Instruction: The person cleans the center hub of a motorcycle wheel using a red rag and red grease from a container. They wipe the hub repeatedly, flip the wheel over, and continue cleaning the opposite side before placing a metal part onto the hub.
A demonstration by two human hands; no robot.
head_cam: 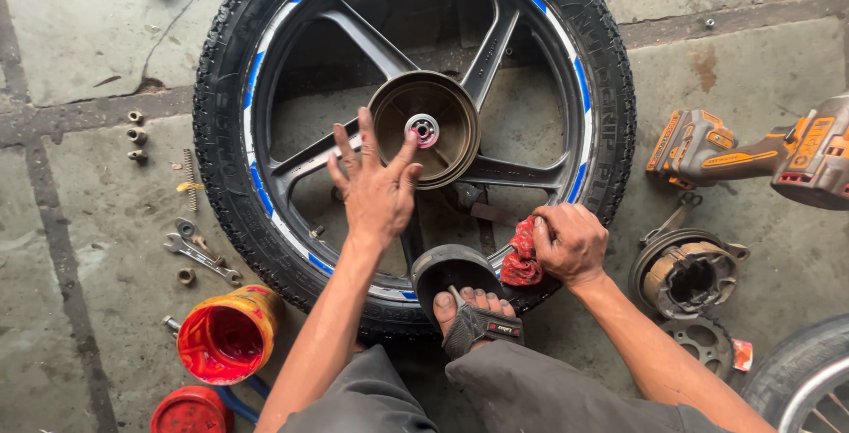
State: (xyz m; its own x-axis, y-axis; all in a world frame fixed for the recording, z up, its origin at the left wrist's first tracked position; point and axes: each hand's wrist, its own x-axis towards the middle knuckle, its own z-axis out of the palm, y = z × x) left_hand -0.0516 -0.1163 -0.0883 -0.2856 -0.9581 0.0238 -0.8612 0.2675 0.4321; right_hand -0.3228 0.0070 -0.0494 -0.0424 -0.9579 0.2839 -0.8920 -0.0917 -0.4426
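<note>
You get a single view, from the camera on your own head, looking almost straight down and from close range. The wheel [414,132] fills the upper centre; your knees cross the bottom edge.

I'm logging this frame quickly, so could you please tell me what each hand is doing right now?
Left hand: open, fingers spread above the wheel hub, holding nothing.
Right hand: closed on a red rag at the tyre.
</note>
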